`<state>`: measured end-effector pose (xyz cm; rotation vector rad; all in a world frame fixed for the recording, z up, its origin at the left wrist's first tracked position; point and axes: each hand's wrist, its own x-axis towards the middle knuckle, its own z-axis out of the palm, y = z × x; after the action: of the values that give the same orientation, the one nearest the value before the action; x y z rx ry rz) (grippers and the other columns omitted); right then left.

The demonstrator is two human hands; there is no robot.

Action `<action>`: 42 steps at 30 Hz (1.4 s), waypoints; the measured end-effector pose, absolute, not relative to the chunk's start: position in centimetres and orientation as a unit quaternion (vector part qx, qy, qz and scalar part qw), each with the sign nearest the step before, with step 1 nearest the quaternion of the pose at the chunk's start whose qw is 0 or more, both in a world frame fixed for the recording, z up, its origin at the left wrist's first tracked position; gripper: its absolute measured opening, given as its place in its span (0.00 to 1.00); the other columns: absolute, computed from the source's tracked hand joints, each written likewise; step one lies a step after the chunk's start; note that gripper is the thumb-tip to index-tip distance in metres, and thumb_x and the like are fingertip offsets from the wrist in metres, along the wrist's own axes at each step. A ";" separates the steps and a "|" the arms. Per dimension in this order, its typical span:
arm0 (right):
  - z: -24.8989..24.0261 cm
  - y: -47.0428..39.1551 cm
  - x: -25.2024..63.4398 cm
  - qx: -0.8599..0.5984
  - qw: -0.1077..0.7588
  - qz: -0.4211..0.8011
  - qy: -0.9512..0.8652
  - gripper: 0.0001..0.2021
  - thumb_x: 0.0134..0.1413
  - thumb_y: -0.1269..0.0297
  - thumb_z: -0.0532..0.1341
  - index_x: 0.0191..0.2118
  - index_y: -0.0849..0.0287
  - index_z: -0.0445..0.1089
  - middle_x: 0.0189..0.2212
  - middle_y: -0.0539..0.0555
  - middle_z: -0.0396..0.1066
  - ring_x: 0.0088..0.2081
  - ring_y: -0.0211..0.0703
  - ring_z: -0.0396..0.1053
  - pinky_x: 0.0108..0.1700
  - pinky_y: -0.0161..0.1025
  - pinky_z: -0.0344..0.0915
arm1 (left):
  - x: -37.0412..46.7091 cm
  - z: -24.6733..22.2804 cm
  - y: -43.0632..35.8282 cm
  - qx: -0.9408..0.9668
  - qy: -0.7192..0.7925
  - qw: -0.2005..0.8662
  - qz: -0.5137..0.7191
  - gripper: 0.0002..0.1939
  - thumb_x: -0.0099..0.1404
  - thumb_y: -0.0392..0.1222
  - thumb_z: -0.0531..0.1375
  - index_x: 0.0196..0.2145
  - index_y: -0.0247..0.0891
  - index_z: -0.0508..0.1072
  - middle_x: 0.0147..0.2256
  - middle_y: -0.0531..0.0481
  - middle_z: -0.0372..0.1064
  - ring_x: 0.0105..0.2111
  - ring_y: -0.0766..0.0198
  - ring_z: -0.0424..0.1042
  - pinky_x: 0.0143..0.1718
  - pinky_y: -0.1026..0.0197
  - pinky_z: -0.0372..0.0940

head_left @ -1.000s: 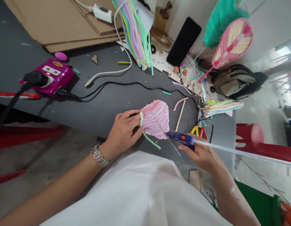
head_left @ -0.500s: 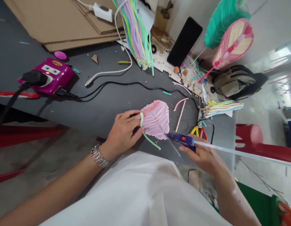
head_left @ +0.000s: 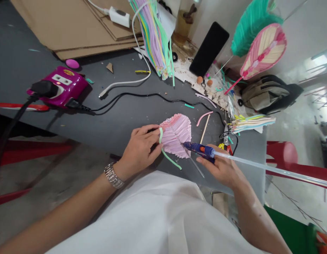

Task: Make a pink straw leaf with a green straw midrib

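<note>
A leaf shape made of pink and lilac fuzzy strips (head_left: 176, 135) lies near the table's front edge, with a thin stem sticking out at its lower right. My left hand (head_left: 142, 148) is closed on its left edge. A mint green pipe cleaner (head_left: 171, 159) runs from between those fingers and curves out below the leaf. In my right hand (head_left: 223, 165) is a blue glue gun (head_left: 202, 149) with a long clear glue stick (head_left: 258, 168) out of its back. The gun's nozzle is at the leaf's midline, over the lower right part.
A purple power socket box (head_left: 61, 86) stands at left, its black cord crossing the table. Cardboard sheets (head_left: 73, 31), a bundle of pastel pipe cleaners (head_left: 155, 42) and a phone (head_left: 209, 48) sit at the back. Pliers (head_left: 226, 141) lie beyond my right hand; finished leaves (head_left: 264, 53) stand behind.
The glue gun's nozzle has moved up and left along the leaf's midline from near the stem end. My left hand keeps its hold; the whole view has shifted slightly.
</note>
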<state>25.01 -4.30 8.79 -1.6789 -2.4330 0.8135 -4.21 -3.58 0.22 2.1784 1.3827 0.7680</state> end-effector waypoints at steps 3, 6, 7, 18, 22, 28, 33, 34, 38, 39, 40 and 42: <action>8.7 -4.0 24.8 -0.541 0.043 0.273 -0.794 0.13 0.68 0.51 0.58 0.41 0.55 0.72 0.38 0.54 0.75 0.39 0.47 0.73 0.43 0.41 0.69 | -4.2 0.4 -3.6 0.788 0.501 0.224 0.281 0.09 0.71 0.39 0.55 0.31 0.41 0.67 0.40 0.44 0.79 0.60 0.47 0.69 0.53 0.44 0.60; 8.6 -3.9 24.8 -0.542 0.042 0.265 -0.796 0.13 0.69 0.52 0.58 0.42 0.56 0.73 0.40 0.55 0.76 0.41 0.48 0.74 0.44 0.41 0.69 | -4.2 0.5 -3.5 0.784 0.503 0.229 0.283 0.09 0.71 0.39 0.55 0.30 0.41 0.67 0.40 0.44 0.80 0.59 0.47 0.69 0.52 0.44 0.60; 8.5 -3.8 24.8 -0.544 0.043 0.261 -0.797 0.13 0.69 0.52 0.58 0.42 0.55 0.73 0.41 0.55 0.76 0.41 0.48 0.74 0.44 0.41 0.69 | -4.1 0.5 -3.5 0.783 0.504 0.231 0.283 0.09 0.70 0.39 0.55 0.30 0.41 0.68 0.41 0.44 0.80 0.59 0.47 0.69 0.52 0.44 0.61; 8.3 -2.9 24.3 -0.543 0.044 0.255 -0.799 0.14 0.69 0.51 0.58 0.38 0.55 0.72 0.39 0.55 0.76 0.39 0.47 0.73 0.42 0.41 0.69 | -4.2 0.2 -3.6 0.784 0.499 0.230 0.288 0.09 0.71 0.39 0.55 0.31 0.41 0.69 0.45 0.43 0.80 0.60 0.47 0.69 0.53 0.43 0.60; 8.3 -2.9 24.3 -0.539 0.049 0.258 -0.800 0.14 0.69 0.51 0.58 0.38 0.55 0.72 0.38 0.55 0.75 0.38 0.46 0.73 0.41 0.41 0.69 | -4.2 0.3 -3.6 0.786 0.494 0.225 0.295 0.09 0.71 0.39 0.55 0.31 0.41 0.68 0.46 0.43 0.80 0.60 0.47 0.69 0.52 0.44 0.60; 8.7 -3.4 24.8 -0.539 0.032 0.269 -0.798 0.12 0.69 0.53 0.58 0.41 0.55 0.72 0.38 0.55 0.75 0.39 0.47 0.73 0.43 0.42 0.69 | -4.3 0.2 -3.6 0.788 0.495 0.222 0.290 0.08 0.71 0.38 0.56 0.31 0.40 0.68 0.46 0.44 0.79 0.60 0.47 0.69 0.52 0.44 0.60; 8.6 -3.3 24.5 -0.539 0.034 0.258 -0.801 0.13 0.69 0.53 0.58 0.40 0.55 0.73 0.38 0.55 0.75 0.38 0.47 0.73 0.41 0.40 0.68 | -4.2 0.1 -3.6 0.788 0.495 0.222 0.292 0.08 0.71 0.38 0.56 0.31 0.40 0.68 0.46 0.43 0.79 0.60 0.47 0.69 0.52 0.44 0.60; 8.6 -3.1 24.4 -0.538 0.039 0.254 -0.803 0.13 0.69 0.52 0.58 0.39 0.56 0.73 0.39 0.55 0.75 0.38 0.46 0.73 0.41 0.40 0.68 | -4.2 0.1 -3.6 0.788 0.494 0.224 0.291 0.08 0.71 0.38 0.56 0.31 0.40 0.68 0.46 0.43 0.79 0.60 0.47 0.69 0.52 0.44 0.59; 8.2 -2.5 23.7 -0.531 0.073 0.248 -0.807 0.15 0.69 0.51 0.57 0.38 0.57 0.73 0.38 0.56 0.75 0.38 0.46 0.73 0.40 0.40 0.68 | -4.3 0.1 -3.6 0.786 0.495 0.231 0.290 0.08 0.71 0.38 0.56 0.31 0.40 0.68 0.47 0.43 0.79 0.60 0.47 0.68 0.53 0.45 0.59; 8.1 -2.3 23.5 -0.531 0.078 0.246 -0.807 0.15 0.69 0.51 0.57 0.38 0.57 0.72 0.38 0.56 0.75 0.38 0.47 0.73 0.40 0.40 0.68 | -4.3 0.2 -3.6 0.785 0.496 0.234 0.289 0.08 0.71 0.39 0.56 0.31 0.40 0.69 0.47 0.43 0.79 0.60 0.48 0.68 0.53 0.45 0.59; 7.9 -2.1 23.4 -0.530 0.082 0.243 -0.808 0.15 0.69 0.51 0.58 0.38 0.57 0.72 0.38 0.56 0.75 0.38 0.47 0.73 0.40 0.41 0.68 | -4.3 0.2 -3.6 0.784 0.496 0.236 0.288 0.09 0.71 0.39 0.56 0.31 0.40 0.69 0.48 0.43 0.79 0.60 0.48 0.68 0.53 0.45 0.59; 7.6 -1.8 23.3 -0.529 0.086 0.240 -0.809 0.14 0.69 0.51 0.59 0.38 0.56 0.72 0.38 0.56 0.75 0.39 0.47 0.73 0.41 0.41 0.68 | -4.3 0.2 -3.5 0.782 0.497 0.240 0.289 0.08 0.71 0.39 0.56 0.31 0.40 0.69 0.48 0.43 0.79 0.60 0.47 0.68 0.53 0.44 0.59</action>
<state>23.28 -1.80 7.55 -1.5785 -2.4122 0.7155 -4.28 -3.54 0.20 2.1406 1.3591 0.7902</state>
